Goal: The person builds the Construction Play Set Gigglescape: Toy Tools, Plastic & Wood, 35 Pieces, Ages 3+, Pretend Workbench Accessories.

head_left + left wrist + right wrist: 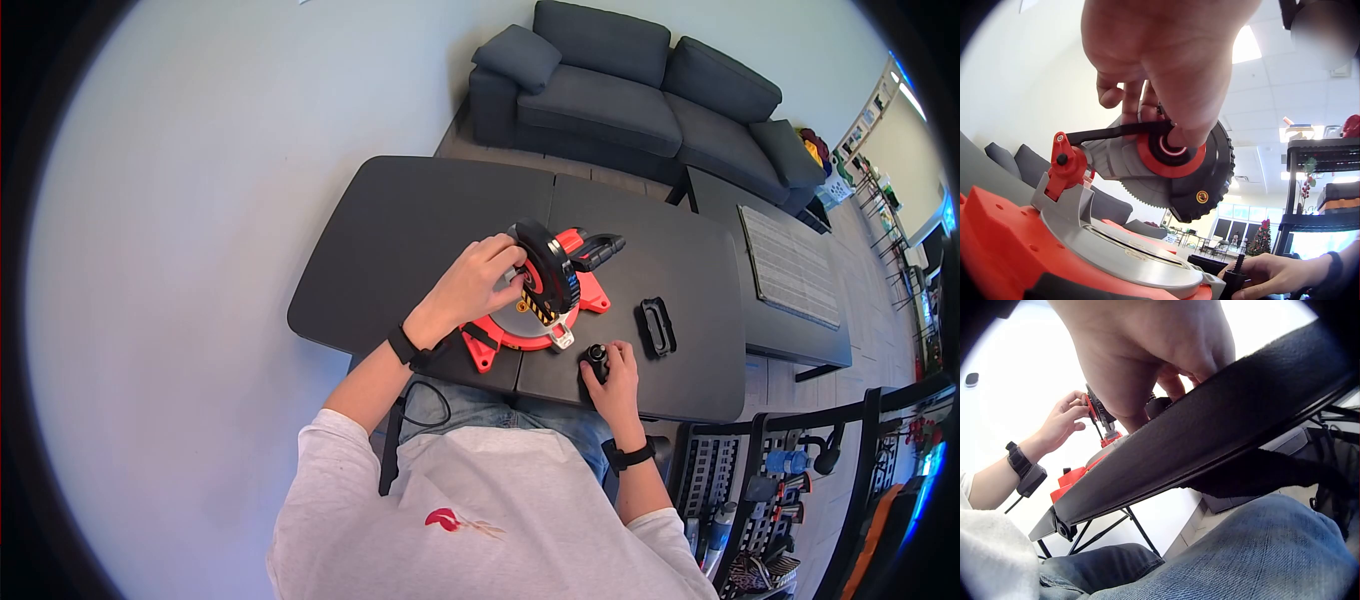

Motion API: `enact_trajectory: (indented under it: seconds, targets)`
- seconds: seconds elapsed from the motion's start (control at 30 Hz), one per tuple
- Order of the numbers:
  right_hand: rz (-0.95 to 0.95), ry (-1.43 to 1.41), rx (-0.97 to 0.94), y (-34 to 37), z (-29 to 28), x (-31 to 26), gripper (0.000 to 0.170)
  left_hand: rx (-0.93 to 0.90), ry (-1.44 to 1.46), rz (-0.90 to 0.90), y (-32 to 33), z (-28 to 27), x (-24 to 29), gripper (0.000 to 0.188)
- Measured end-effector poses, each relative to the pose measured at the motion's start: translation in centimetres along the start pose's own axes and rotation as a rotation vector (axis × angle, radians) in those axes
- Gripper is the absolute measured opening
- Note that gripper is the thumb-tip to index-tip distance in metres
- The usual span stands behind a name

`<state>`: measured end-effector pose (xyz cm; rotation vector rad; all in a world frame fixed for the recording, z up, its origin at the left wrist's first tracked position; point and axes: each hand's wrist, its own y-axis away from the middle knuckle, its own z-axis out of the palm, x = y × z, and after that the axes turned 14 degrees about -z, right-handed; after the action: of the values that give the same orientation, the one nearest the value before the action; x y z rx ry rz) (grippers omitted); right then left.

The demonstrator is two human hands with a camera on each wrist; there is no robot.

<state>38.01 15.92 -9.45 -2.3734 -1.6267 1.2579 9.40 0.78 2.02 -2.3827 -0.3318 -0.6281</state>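
Observation:
A red, grey and black miter saw [525,330] stands on the table, its round toothed blade and black guard [1210,169] raised over the silver base. My left hand [475,285] is at the red-ringed hub [1172,159] of the blade. In the left wrist view its thumb lies against the hub and its fingers pinch there from the far side, partly hidden by the palm. Near the table's front edge, my right hand [615,380] holds a black cylinder [597,357] upright; a threaded stud [1239,262] sticks up from its top.
Right of the saw lies an oblong black frame-like part [657,328] on the dark folding table [430,200]. A low table [715,205] with a grey mat stands beyond, in front of a sofa [600,100]. Black shelving [760,480] with tools is at the lower right.

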Motion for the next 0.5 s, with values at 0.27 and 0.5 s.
enact_trajectory:
  seconds: [0.27, 0.5]
  targets:
    - [0.005, -0.001, 0.0, -0.04, 0.01, -0.11, 0.041, 0.018, 0.004, 0.022, -0.03, 0.16, -0.14, 0.025]
    - [0.004, -0.004, 0.01, -0.01, 0.1, -0.02, 0.041, 0.012, 0.019, 0.022, -0.06, 0.19, -0.27, 0.026]
